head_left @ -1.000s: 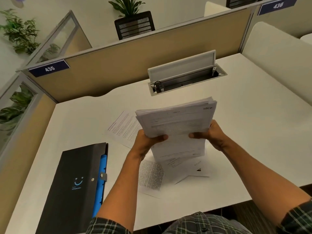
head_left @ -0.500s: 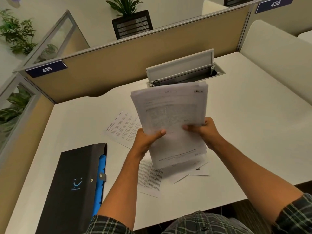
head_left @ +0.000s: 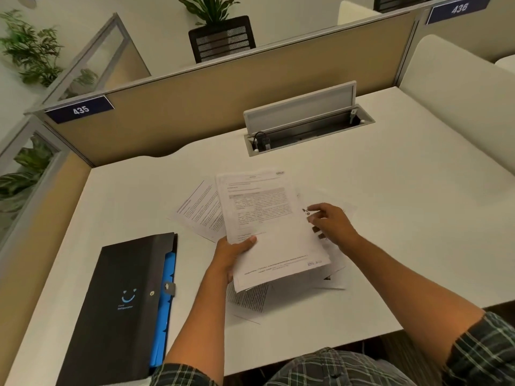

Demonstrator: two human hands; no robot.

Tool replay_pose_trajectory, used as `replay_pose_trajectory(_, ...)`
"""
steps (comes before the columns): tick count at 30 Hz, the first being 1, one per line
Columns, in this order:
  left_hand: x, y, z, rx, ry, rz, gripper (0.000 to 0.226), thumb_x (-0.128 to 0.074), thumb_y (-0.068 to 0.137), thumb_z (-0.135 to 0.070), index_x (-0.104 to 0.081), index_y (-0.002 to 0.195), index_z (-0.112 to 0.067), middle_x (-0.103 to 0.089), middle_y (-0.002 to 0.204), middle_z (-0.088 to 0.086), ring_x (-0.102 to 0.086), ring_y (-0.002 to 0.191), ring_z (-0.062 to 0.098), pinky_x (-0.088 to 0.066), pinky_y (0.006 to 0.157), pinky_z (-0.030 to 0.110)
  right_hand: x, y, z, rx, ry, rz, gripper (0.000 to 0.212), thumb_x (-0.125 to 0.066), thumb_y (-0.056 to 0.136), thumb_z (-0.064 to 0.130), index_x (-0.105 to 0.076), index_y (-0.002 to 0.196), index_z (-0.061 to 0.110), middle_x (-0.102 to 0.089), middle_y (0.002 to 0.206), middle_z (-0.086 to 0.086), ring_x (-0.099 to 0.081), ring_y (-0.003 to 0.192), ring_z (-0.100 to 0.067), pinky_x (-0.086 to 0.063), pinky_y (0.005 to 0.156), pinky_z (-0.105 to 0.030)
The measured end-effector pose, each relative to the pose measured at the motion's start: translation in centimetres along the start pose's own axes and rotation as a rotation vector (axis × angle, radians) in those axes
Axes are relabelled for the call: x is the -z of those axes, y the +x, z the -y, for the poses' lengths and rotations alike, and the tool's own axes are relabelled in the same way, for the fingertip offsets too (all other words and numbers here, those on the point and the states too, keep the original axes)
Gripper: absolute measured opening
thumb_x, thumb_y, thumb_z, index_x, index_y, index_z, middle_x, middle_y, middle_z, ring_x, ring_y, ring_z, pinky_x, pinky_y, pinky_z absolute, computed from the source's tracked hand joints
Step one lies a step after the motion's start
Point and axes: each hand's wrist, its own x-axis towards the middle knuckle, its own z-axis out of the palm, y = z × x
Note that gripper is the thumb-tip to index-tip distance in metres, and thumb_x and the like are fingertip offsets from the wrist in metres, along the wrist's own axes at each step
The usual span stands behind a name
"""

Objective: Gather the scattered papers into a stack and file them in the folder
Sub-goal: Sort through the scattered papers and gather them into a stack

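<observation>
My left hand (head_left: 232,256) grips a stack of printed papers (head_left: 267,227) by its left edge, thumb on top, low over the white desk (head_left: 404,218). My right hand (head_left: 330,222) is off the stack, just to its right, fingers loosely spread over a loose sheet (head_left: 341,208). More loose sheets lie around: one at the left of the stack (head_left: 199,210) and one with dense text under the stack's near edge (head_left: 248,298). A black folder with blue dividers (head_left: 119,305) lies closed at the near left of the desk.
An open cable tray with a raised grey lid (head_left: 303,118) is set into the desk at the back. Beige partition panels (head_left: 223,104) close off the back and left. The desk's front edge runs just above my lap.
The stack has come down from upright in both hands to nearly flat over the desk. My right hand has let go of it and moved right, over the loose sheet.
</observation>
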Motion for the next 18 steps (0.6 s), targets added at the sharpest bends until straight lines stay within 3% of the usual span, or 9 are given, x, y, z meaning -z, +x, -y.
replay_pose_trajectory(3, 1.2, 0.2, 1.3, 0.05, -0.035, -0.05, 0.041, -0.084, 0.082, -0.009, -0.072, 0.12, -0.006, -0.077, 0.116, 0.016, -0.074, 0.107, 0.039, -0.059, 0.094, 0.055, 0.6, 0.0, -0.9, -0.022, -0.544, -0.091, 0.062, -0.077, 0.084, 0.047, -0.057, 0.139, 0.024, -0.06, 0.137, 0.0, -0.059, 0.122, -0.022, -0.05, 0.1, -0.042)
replay_pose_trajectory(5, 1.7, 0.2, 1.9, 0.075, -0.045, -0.066, 0.042, -0.084, 0.083, -0.008, -0.071, 0.123, -0.006, -0.077, 0.117, 0.017, -0.072, 0.11, 0.04, -0.057, 0.097, 0.059, 0.7, -0.2, -1.4, -0.051, -0.823, -0.082, 0.089, -0.075, 0.071, 0.072, -0.053, 0.141, 0.022, -0.053, 0.141, -0.002, -0.052, 0.129, -0.026, -0.047, 0.099, -0.044)
replay_pose_trajectory(7, 1.9, 0.1, 2.4, 0.09, -0.049, -0.083, 0.044, -0.084, 0.083, -0.008, -0.07, 0.125, -0.006, -0.077, 0.118, 0.016, -0.072, 0.11, 0.04, -0.056, 0.097, 0.06, 0.1, -0.5, -1.8, -0.034, -0.97, -0.066, 0.099, -0.07, 0.063, 0.083, -0.051, 0.137, 0.02, -0.05, 0.139, -0.005, -0.048, 0.129, -0.027, -0.046, 0.096, -0.045)
replay_pose_trajectory(12, 2.3, 0.2, 3.4, 0.107, -0.06, -0.105, 0.043, -0.084, 0.082, -0.006, -0.071, 0.123, -0.007, -0.078, 0.115, 0.013, -0.074, 0.107, 0.036, -0.06, 0.093, 0.052, -1.7, -0.9, -1.9, -0.007, -1.023, -0.045, 0.091, -0.072, 0.066, 0.076, -0.047, 0.13, 0.016, -0.046, 0.132, -0.009, -0.049, 0.12, -0.031, -0.043, 0.081, -0.042)
replay_pose_trajectory(18, 2.3, 0.6, 3.6, 0.104, -0.032, -0.104, 0.038, -0.083, 0.083, -0.006, -0.072, 0.119, -0.01, -0.078, 0.116, 0.011, -0.073, 0.108, 0.036, -0.058, 0.097, 0.056, -2.5, -1.3, -1.2, -0.083, -0.81, -0.02, 0.067, -0.079, 0.073, 0.056, -0.042, 0.113, 0.015, -0.053, 0.106, -0.005, -0.062, 0.098, -0.031, -0.043, 0.074, -0.037)
